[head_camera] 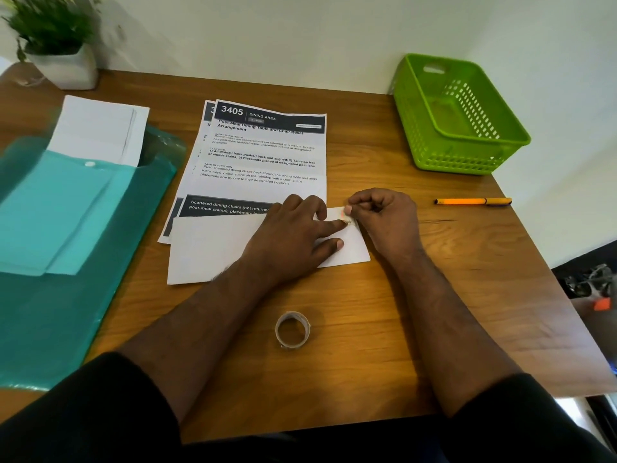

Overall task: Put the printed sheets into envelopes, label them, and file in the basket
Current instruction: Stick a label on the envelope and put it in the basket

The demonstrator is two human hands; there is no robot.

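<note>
Two hands (293,235) (384,218) on envelope (207,252); tape roll (292,330) near.

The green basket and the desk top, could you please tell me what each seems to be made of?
The green basket looks like moulded plastic: uniform bright colour, slight sheen, regular slotted holes in its walls and a cut-out handle. The desk top looks like wood or a wood-grain laminate, smooth with a satin finish; streaky brown grain shows, but the picture cannot settle which.
</note>
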